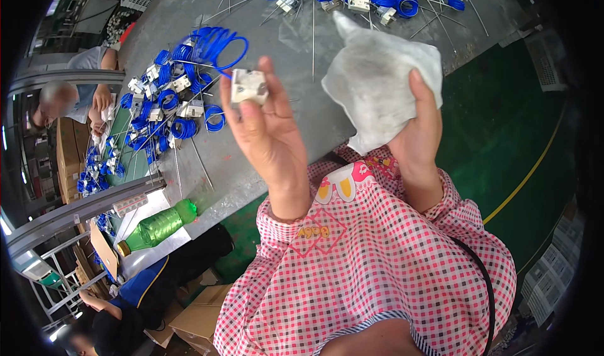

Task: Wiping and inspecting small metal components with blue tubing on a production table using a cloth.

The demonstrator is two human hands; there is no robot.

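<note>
My left hand (272, 136) pinches a small white block (249, 85) between thumb and fingers, raised over the grey table. From the block trails a loosely coiled blue wire (217, 46), reaching out to the upper left. A crumpled white cloth (374, 82), greyish with smudges, hangs in my right hand (418, 136), whose fingers and thumb close on its right side. The cloth and block are apart. Left of my left hand lies a heap of similar white blocks with blue coils and thin metal rods (167, 98).
Another pile of these parts (371, 0) lies at the table's far side. A green bottle (157, 227) rests on its side at the left, by a metal rail (82, 211). Two other people (88, 85) are on the left. Cardboard boxes (198, 315) stand below.
</note>
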